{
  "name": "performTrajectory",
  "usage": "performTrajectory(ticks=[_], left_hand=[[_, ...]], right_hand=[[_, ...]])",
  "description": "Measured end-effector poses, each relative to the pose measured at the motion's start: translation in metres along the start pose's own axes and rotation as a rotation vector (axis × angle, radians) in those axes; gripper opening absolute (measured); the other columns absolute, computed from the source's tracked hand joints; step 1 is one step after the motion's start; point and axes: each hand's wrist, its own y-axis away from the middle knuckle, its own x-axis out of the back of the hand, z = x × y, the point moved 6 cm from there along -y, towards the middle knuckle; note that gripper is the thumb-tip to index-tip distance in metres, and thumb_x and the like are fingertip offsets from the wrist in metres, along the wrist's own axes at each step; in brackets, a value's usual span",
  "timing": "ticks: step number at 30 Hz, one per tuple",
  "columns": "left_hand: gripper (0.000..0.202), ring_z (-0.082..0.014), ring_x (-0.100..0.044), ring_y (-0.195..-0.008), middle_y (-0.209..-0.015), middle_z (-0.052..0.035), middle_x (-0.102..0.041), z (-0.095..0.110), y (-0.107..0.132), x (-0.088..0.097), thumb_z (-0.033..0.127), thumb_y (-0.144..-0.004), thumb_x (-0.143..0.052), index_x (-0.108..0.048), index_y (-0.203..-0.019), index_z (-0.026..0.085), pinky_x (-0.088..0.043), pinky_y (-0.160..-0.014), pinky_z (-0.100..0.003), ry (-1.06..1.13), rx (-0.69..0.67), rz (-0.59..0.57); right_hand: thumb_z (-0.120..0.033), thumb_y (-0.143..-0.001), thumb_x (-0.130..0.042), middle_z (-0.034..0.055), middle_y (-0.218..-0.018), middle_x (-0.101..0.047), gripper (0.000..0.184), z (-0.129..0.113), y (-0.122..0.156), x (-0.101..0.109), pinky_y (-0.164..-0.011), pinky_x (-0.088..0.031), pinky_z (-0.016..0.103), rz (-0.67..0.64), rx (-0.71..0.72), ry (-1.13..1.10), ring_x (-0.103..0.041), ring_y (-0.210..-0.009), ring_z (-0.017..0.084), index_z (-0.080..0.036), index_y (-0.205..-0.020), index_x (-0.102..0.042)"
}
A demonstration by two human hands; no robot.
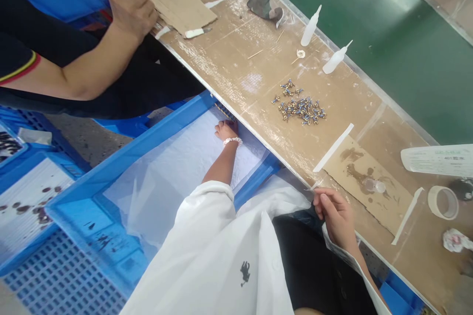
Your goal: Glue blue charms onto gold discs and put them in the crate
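My left hand point(226, 130) reaches into the far end of a blue plastic crate point(121, 157), below the table edge. Its fingers are curled beside a row of small dark and gold pieces point(224, 110); what they hold, if anything, is hidden. A white band circles that wrist. Near the table's front edge, my right hand point(334, 211) pinches a thin toothpick point(309, 189) between thumb and fingers. Just beyond lies a stained cardboard piece point(391, 202) with a small clear cup point(375, 186) on it. A pile of small blue and gold pieces point(303, 110) rests on the table.
Two white squeeze bottles point(311, 27) stand near the table's far edge, beside a dark rag point(260, 4). A tape roll point(443, 203) and a large white bottle point(438, 160) are at right. Another person's hand point(133, 7) is over the table at upper left. White sheeting point(173, 157) lines the crate.
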Motion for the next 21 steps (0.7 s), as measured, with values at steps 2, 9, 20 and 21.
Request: performTrajectory(ticks=[2, 9, 20, 21], left_hand=[[0.027, -0.0266, -0.052, -0.117, -0.118, -0.0090, -0.060, 0.0006, 0.0001, 0.0005, 0.039, -0.092, -0.058, -0.064, -0.105, 0.017, -0.041, -0.099, -0.049, -0.004, 0.003, -0.001], [0.027, -0.0264, -0.053, -0.117, -0.119, -0.0089, -0.061, 0.0022, 0.0006, 0.0037, 0.039, -0.092, -0.058, -0.064, -0.106, 0.017, -0.042, -0.100, -0.049, -0.026, 0.002, -0.007], [0.033, -0.0258, -0.057, -0.114, -0.123, -0.0100, -0.060, 0.0033, 0.0014, 0.0076, 0.039, -0.092, -0.059, -0.061, -0.115, 0.015, -0.047, -0.097, -0.050, -0.044, -0.034, -0.029], [0.033, -0.0258, -0.057, -0.114, -0.123, -0.0100, -0.060, 0.0033, 0.0015, 0.0077, 0.039, -0.092, -0.059, -0.061, -0.115, 0.015, -0.047, -0.097, -0.050, -0.044, -0.035, -0.029]], right_hand=[[-0.040, -0.085, -0.070, 0.0008, -0.069, -0.057, 0.021, 0.0002, -0.0001, -0.0002, -0.043, -0.037, 0.021, -0.002, -0.003, 0.003, -0.047, -0.051, 0.009, -0.020, -0.092, -0.071], [-0.040, -0.085, -0.070, 0.0009, -0.069, -0.057, 0.022, -0.0014, -0.0007, -0.0005, -0.042, -0.038, 0.021, 0.003, 0.003, 0.013, -0.047, -0.051, 0.010, -0.020, -0.091, -0.071], [-0.039, -0.086, -0.069, 0.0009, -0.069, -0.057, 0.020, -0.0002, -0.0004, -0.0001, -0.043, -0.038, 0.022, -0.011, 0.004, 0.010, -0.047, -0.051, 0.010, -0.021, -0.092, -0.071], [-0.039, -0.086, -0.069, 0.0008, -0.069, -0.057, 0.020, 0.0002, -0.0004, 0.0000, -0.043, -0.037, 0.022, -0.012, 0.003, 0.006, -0.047, -0.051, 0.010, -0.020, -0.092, -0.071]])
